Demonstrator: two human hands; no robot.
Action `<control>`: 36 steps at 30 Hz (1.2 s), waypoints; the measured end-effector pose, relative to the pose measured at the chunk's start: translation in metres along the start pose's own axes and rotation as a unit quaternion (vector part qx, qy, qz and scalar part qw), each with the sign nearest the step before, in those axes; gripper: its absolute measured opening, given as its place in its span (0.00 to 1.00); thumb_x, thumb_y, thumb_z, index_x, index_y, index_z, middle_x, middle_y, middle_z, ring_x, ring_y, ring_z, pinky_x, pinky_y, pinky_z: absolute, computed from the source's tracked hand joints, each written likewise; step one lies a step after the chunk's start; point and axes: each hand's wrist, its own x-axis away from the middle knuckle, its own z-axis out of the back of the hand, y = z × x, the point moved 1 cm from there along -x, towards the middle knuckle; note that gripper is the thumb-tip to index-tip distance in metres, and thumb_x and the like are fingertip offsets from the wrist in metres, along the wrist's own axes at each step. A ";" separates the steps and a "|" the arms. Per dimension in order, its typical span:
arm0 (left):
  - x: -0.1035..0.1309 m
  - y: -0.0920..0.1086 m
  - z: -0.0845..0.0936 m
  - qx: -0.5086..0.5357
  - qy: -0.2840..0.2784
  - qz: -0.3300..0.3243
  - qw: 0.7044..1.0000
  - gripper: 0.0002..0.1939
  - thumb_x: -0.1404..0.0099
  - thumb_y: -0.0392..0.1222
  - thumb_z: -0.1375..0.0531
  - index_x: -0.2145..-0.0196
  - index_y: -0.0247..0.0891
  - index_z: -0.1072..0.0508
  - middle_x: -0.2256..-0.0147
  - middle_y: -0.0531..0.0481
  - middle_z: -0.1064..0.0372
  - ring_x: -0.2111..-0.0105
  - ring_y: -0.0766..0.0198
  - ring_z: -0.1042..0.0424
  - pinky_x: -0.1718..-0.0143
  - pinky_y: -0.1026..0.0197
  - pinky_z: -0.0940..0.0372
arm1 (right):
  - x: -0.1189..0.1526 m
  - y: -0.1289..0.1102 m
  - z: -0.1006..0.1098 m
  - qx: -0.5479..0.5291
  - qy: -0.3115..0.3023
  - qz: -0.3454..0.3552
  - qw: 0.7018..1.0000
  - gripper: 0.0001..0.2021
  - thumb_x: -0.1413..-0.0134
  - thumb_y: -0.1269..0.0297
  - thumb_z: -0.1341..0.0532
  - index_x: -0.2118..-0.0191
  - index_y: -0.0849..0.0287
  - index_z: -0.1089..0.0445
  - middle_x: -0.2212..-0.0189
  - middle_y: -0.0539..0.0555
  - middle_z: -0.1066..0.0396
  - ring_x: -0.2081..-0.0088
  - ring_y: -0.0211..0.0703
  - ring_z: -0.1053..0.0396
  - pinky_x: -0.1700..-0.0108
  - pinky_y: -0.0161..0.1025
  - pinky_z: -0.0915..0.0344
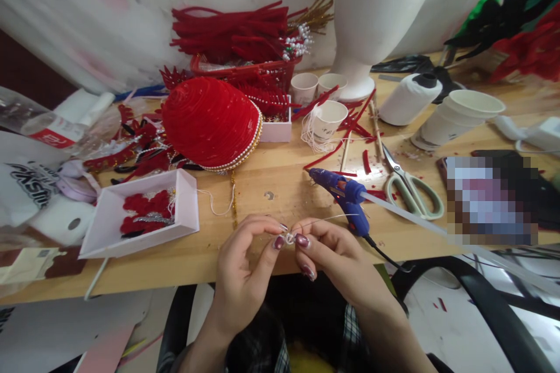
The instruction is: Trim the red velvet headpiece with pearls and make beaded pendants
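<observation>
At the table's front edge, the fingertips of my left hand [247,268] and my right hand [332,256] nearly meet. Both pinch a small looped bit of white string [289,238] between thumb and fingers. A thin loose end trails rightward over the right hand. Just beyond that hand lies a blue glue gun [336,186] with a long clear glue stick in its back. Scissors [409,186] with pale green handles rest farther right. To the left stands a white box [188,204] holding red and silver pieces. Behind it is a red dome-shaped piece [210,122] with a beaded rim.
Red pipe cleaners [231,26] fill a red basket [245,70] at the back. Paper cups [330,119], a white mannequin stand [354,84] and a thread cone [411,99] stand at the rear. A blurred-out phone [490,201] lies right. A plastic bottle [52,128] is left.
</observation>
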 end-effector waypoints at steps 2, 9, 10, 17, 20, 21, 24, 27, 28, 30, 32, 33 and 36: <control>0.002 0.005 0.003 -0.065 0.020 -0.062 0.996 0.10 0.33 0.29 0.40 0.58 0.42 0.26 0.61 0.52 0.27 0.57 0.64 0.27 0.49 0.57 0.33 | 0.001 -0.002 0.000 0.009 0.006 -0.003 1.000 0.14 0.39 0.53 0.35 0.64 0.61 0.30 0.83 0.44 0.36 0.80 0.33 0.41 0.73 0.33 0.42; 0.000 0.018 0.009 -0.244 0.021 -0.220 0.944 0.13 0.37 0.25 0.37 0.58 0.39 0.24 0.63 0.51 0.23 0.63 0.64 0.24 0.48 0.51 0.31 | 0.001 -0.005 -0.004 0.021 0.009 0.012 1.000 0.13 0.39 0.54 0.35 0.65 0.61 0.29 0.83 0.45 0.35 0.81 0.32 0.40 0.75 0.31 0.40; -0.001 0.018 0.009 -0.253 0.018 -0.225 0.941 0.13 0.37 0.25 0.38 0.58 0.39 0.24 0.63 0.51 0.23 0.63 0.64 0.24 0.48 0.51 0.30 | 0.001 -0.004 -0.003 0.018 0.013 0.016 1.000 0.13 0.39 0.54 0.35 0.65 0.61 0.29 0.83 0.45 0.34 0.81 0.32 0.40 0.76 0.31 0.40; -0.003 0.017 0.006 -0.254 -0.002 -0.217 0.943 0.11 0.36 0.26 0.39 0.58 0.37 0.25 0.64 0.50 0.21 0.64 0.64 0.22 0.47 0.49 0.28 | 0.000 0.002 -0.001 0.013 0.040 0.018 0.999 0.13 0.41 0.54 0.34 0.66 0.61 0.27 0.84 0.45 0.34 0.82 0.31 0.40 0.78 0.29 0.41; -0.004 0.019 0.004 -0.287 0.010 -0.256 0.923 0.09 0.38 0.25 0.37 0.61 0.32 0.25 0.67 0.47 0.20 0.67 0.63 0.22 0.48 0.49 0.27 | 0.000 -0.001 -0.004 0.019 0.055 0.011 0.998 0.14 0.45 0.53 0.31 0.68 0.61 0.27 0.84 0.47 0.32 0.82 0.32 0.38 0.79 0.29 0.40; -0.004 0.020 0.003 -0.302 0.015 -0.269 0.914 0.08 0.39 0.25 0.37 0.61 0.31 0.25 0.68 0.46 0.20 0.67 0.63 0.21 0.48 0.50 0.27 | 0.000 -0.002 -0.005 0.019 0.065 0.010 0.998 0.14 0.47 0.54 0.29 0.69 0.61 0.27 0.84 0.47 0.31 0.83 0.32 0.37 0.79 0.29 0.39; -0.004 0.019 0.001 -0.333 0.025 -0.277 0.901 0.07 0.38 0.26 0.37 0.61 0.29 0.25 0.68 0.45 0.20 0.67 0.63 0.20 0.47 0.54 0.27 | 0.000 -0.004 -0.010 0.018 0.099 0.016 0.995 0.14 0.52 0.55 0.27 0.70 0.61 0.26 0.84 0.47 0.31 0.82 0.33 0.36 0.79 0.29 0.38; -0.001 0.014 0.000 -0.327 0.025 -0.244 0.913 0.05 0.34 0.28 0.39 0.60 0.31 0.26 0.67 0.45 0.19 0.62 0.61 0.18 0.48 0.56 0.26 | 0.001 -0.004 -0.012 0.030 0.114 0.024 0.993 0.14 0.51 0.55 0.27 0.70 0.61 0.25 0.84 0.48 0.30 0.82 0.34 0.34 0.79 0.29 0.36; 0.001 0.013 0.000 -0.321 0.023 -0.227 0.919 0.05 0.33 0.30 0.41 0.60 0.33 0.27 0.66 0.45 0.19 0.60 0.59 0.19 0.49 0.56 0.26 | 0.001 -0.004 -0.013 0.034 0.113 0.025 0.993 0.14 0.50 0.55 0.28 0.70 0.61 0.25 0.84 0.48 0.30 0.82 0.34 0.34 0.79 0.29 0.36; 0.004 0.009 0.001 -0.299 0.020 -0.183 0.936 0.04 0.31 0.34 0.43 0.59 0.35 0.29 0.65 0.45 0.19 0.58 0.56 0.19 0.52 0.56 0.24 | 0.001 -0.004 -0.014 0.044 0.109 0.026 0.993 0.14 0.48 0.55 0.29 0.69 0.61 0.26 0.83 0.48 0.30 0.81 0.33 0.33 0.79 0.28 0.36; 0.008 0.007 0.002 -0.263 0.016 -0.126 0.956 0.04 0.29 0.36 0.45 0.58 0.37 0.31 0.63 0.45 0.19 0.58 0.56 0.19 0.54 0.56 0.23 | 0.001 -0.003 -0.014 0.056 0.110 0.029 0.992 0.14 0.47 0.54 0.30 0.69 0.61 0.26 0.83 0.49 0.29 0.81 0.34 0.33 0.79 0.28 0.36; 0.009 0.007 0.003 -0.241 0.011 -0.100 0.965 0.05 0.29 0.36 0.46 0.58 0.39 0.32 0.63 0.46 0.19 0.58 0.57 0.19 0.54 0.57 0.24 | 0.001 -0.003 -0.014 0.062 0.112 0.032 0.991 0.14 0.46 0.54 0.30 0.69 0.61 0.26 0.83 0.49 0.29 0.81 0.34 0.33 0.78 0.28 0.35; 0.011 0.007 0.003 -0.187 0.001 -0.041 0.981 0.05 0.29 0.36 0.47 0.56 0.42 0.34 0.63 0.49 0.20 0.55 0.61 0.20 0.55 0.62 0.24 | 0.001 -0.003 -0.012 0.070 0.109 0.033 0.991 0.13 0.43 0.54 0.32 0.68 0.61 0.26 0.83 0.49 0.29 0.81 0.34 0.33 0.78 0.28 0.35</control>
